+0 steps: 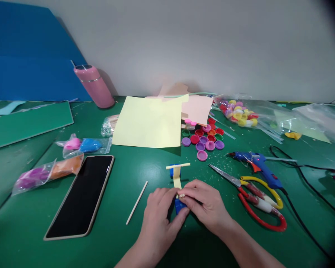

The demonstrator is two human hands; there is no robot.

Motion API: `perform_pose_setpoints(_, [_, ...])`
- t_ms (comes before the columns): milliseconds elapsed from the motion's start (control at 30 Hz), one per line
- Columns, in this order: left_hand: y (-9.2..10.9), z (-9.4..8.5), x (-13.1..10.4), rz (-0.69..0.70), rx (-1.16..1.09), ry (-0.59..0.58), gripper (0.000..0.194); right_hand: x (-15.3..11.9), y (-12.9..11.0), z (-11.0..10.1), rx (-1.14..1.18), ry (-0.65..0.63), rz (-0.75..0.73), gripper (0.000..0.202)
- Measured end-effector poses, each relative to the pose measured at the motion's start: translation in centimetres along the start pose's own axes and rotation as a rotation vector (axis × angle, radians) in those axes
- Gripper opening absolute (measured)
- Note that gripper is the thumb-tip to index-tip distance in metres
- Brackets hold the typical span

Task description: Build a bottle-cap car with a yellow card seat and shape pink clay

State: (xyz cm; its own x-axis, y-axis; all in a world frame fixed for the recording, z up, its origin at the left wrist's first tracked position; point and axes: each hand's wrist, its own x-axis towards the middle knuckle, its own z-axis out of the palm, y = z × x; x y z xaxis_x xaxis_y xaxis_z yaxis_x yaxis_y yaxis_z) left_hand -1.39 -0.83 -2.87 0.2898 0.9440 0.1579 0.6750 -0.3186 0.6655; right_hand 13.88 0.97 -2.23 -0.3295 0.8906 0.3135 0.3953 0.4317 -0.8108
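Observation:
Between my hands lies a small craft piece: a yellow paper strip (177, 181) with a blue part (171, 172) at its far end and another blue part (179, 205) at its near end. A short pale stick (184, 165) crosses the far end. My left hand (161, 210) closes around the near end, its thumb against the near blue part. My right hand (205, 203) pinches a small pale piece (182, 195) over the strip, touching my left fingertips. Its exact shape is hidden by the fingers. A loose white stick (136, 203) lies left of my left hand.
Scissors (257, 197) and a blue glue gun (254, 163) with its cord lie to the right. A phone (80, 197) and bagged clay (47, 174) are at left. Behind stand yellow paper (150, 123), bottle caps (202, 155), a bag of caps (240, 113) and a pink bottle (96, 85).

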Motion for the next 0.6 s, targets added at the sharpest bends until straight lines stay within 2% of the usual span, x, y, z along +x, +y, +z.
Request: perform_pose_setpoints(600, [-0.01,-0.02,0.0,0.004,0.007,0.01,0.024,-0.03,-0.09,0.04,0.013,0.0,0.002,0.018])
